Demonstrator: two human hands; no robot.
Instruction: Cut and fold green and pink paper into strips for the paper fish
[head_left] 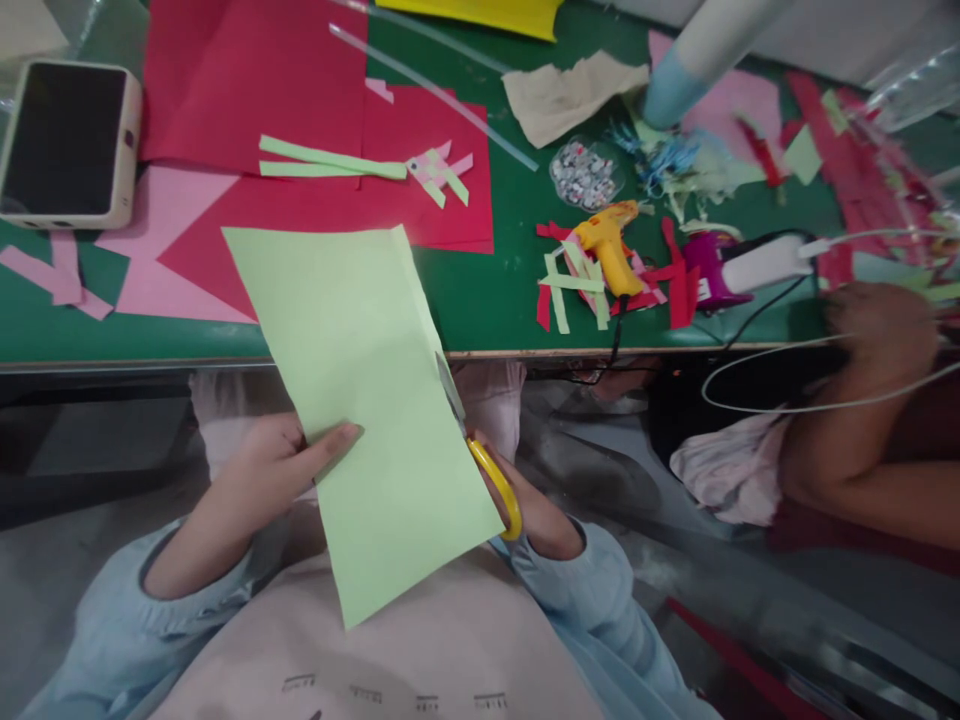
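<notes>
My left hand [274,460] pinches the left edge of a light green sheet of paper [367,400], thumb on top and fingers underneath. Tilted, the sheet hangs in front of my body, its top reaching over the table edge. At its right edge, my right hand [525,500] grips scissors [495,480] with yellow handles, and the paper hides part of that hand. The blades lie along the right edge, where a narrow strip is partly cut from the sheet. Beyond the sheet, a woven paper fish [439,172] with green strips rests on red paper [465,215].
On the green table [502,300] lie a yellow glue gun [611,245], paper strips [574,290], a tub of small beads or eyes [583,172], and a white-framed device [67,140]. A white cable [750,405] loops near another person's arm [847,430] at right.
</notes>
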